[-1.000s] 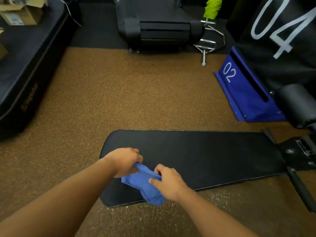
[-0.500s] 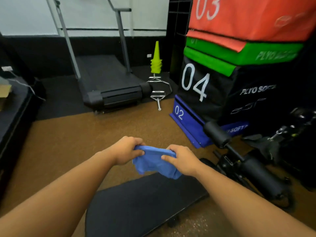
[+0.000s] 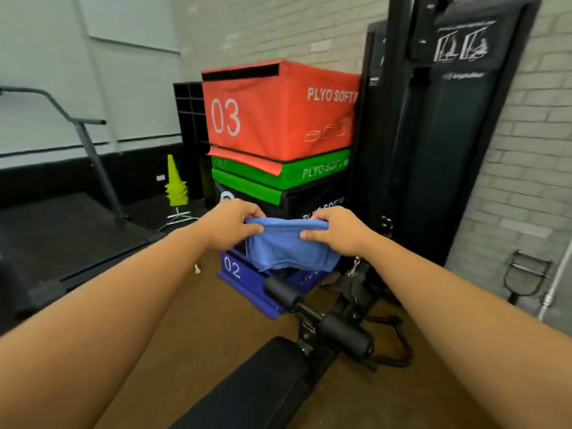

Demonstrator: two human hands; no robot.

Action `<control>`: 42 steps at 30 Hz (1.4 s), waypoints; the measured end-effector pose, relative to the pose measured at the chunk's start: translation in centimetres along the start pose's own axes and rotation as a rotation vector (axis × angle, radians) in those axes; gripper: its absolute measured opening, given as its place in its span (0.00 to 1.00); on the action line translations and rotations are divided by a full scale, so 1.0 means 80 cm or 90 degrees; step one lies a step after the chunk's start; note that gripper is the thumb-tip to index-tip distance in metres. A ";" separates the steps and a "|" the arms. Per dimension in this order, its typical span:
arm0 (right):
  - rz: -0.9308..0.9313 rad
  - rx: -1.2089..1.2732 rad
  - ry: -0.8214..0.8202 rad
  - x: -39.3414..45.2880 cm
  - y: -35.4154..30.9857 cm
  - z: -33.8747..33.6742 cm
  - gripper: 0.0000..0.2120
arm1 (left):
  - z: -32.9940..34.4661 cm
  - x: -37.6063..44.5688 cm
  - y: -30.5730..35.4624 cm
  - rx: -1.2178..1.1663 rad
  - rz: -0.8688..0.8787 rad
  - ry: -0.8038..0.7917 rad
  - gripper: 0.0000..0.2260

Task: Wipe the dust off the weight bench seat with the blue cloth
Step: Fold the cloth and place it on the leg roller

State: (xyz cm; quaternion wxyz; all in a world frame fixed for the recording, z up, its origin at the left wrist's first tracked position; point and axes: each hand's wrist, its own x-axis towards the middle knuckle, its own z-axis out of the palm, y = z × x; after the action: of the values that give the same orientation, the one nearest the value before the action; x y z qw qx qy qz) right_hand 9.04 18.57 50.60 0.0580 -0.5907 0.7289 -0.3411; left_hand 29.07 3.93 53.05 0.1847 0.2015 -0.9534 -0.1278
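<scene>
The blue cloth (image 3: pixel 288 247) hangs stretched between my two hands, held up in the air well above the bench. My left hand (image 3: pixel 230 224) pinches its left top corner and my right hand (image 3: pixel 335 232) pinches the right top corner. The black weight bench seat (image 3: pixel 257 385) shows only at the bottom middle, below and in front of my arms. Its black foam leg rollers (image 3: pixel 340 331) sit at the seat's far end.
A stack of plyo boxes stands ahead: orange 03 (image 3: pixel 278 113), green (image 3: pixel 278 178), black, and blue 02 (image 3: pixel 247 280) on the floor. A treadmill (image 3: pixel 62 236) is at left, yellow cones (image 3: pixel 176 184) behind it, a black upright machine (image 3: pixel 433 150) at right.
My hands lifted the cloth off the bench seat and pulled it out wider between them. My view swung up from the seat to the plyo boxes and wall.
</scene>
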 end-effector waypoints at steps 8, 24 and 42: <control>0.086 -0.064 0.135 -0.073 0.047 -0.227 0.11 | -0.019 0.140 0.187 -0.072 0.171 0.006 0.07; 0.196 -0.033 0.319 -0.165 0.145 -0.377 0.13 | 0.070 0.284 0.357 -0.109 0.337 0.053 0.05; 0.305 -0.091 0.217 -0.094 0.207 -0.328 0.04 | 0.143 0.368 0.299 -0.328 0.284 -0.083 0.15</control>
State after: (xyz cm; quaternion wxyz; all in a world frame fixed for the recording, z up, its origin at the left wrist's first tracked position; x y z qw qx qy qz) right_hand -15.16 37.74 58.79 -0.0285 -0.3387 0.8689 -0.3598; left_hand -8.62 14.34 59.22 0.1918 -0.0737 -0.9200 -0.3337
